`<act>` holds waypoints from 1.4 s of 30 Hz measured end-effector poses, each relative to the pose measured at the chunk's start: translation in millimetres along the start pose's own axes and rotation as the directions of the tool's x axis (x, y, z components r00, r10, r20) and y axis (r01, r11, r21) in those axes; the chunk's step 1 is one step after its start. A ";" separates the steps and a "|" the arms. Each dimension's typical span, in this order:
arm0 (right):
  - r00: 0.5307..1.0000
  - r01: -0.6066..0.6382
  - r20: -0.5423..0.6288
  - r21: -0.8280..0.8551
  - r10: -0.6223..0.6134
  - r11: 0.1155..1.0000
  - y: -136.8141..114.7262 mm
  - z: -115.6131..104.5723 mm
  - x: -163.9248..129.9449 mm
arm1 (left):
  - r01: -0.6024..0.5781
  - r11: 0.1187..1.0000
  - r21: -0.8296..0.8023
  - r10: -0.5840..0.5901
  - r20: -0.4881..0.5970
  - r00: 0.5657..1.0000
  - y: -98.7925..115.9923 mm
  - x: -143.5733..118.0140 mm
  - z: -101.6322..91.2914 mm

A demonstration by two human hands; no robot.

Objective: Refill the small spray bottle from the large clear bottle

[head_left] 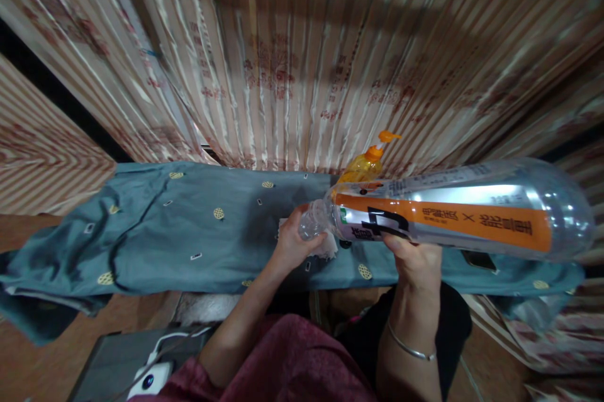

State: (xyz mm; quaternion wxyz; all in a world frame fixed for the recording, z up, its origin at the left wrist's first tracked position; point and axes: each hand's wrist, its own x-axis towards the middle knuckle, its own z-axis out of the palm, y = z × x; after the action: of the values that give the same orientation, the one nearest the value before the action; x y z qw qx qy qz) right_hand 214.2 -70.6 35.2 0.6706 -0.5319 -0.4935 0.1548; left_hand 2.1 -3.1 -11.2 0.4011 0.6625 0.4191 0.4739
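Note:
A large clear plastic bottle [443, 213] with an orange and silver label lies almost level in the air, its neck pointing left. My right hand [415, 257] grips it from below around the label. At the bottle's mouth, the fingers of my left hand [293, 245] close around a small clear plastic piece [311, 223]; whether this is a separate small vessel or part of the neck I cannot tell. Beneath it, a white tissue [329, 247] rests on the cloth. Beside the tissue is a small dark round thing [346, 243], partly hidden by the bottle.
A yellow pump bottle [362, 166] with an orange top stands behind the large bottle. The narrow table wears a green cloth [155, 232] with pineapple prints. A dark phone-like object [478, 260] lies at right. Pleated curtains [283, 75] hang behind. A white device [151, 380] with a cable sits lower left.

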 end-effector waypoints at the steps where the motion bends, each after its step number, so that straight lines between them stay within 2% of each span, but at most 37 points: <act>1: 1.000 0.002 0.001 -0.005 -0.002 1.000 -0.4 -0.1 -0.4 | 0.000 1.000 0.001 0.000 0.002 1.000 0.3 0.2 -0.2; 13: 0.999 0.003 0.040 0.011 -0.003 1.000 1.2 -0.4 -0.9 | -0.001 1.000 0.015 0.001 0.005 1.000 0.2 1.2 -0.7; 27: 0.998 0.013 -0.060 0.068 -0.009 0.998 0.9 4.3 -1.4 | 0.043 0.998 0.035 -0.044 0.022 0.999 3.6 0.4 -1.6; 34: 0.998 0.038 -0.054 0.096 -0.033 0.995 -2.7 6.9 1.1 | -0.002 0.999 0.034 0.002 0.008 1.000 0.0 0.3 -0.1; 42: 0.997 0.071 -0.042 0.057 -0.069 0.996 -2.4 4.9 3.4 | 0.016 0.999 0.034 -0.016 0.011 1.000 0.4 0.6 0.9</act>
State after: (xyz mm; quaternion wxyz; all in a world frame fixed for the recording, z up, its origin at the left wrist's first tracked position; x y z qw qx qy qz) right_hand 211.0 -66.3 38.7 0.7003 -0.4976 -0.4937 0.1350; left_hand 3.1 -2.8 -10.9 0.3961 0.6685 0.4301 0.4596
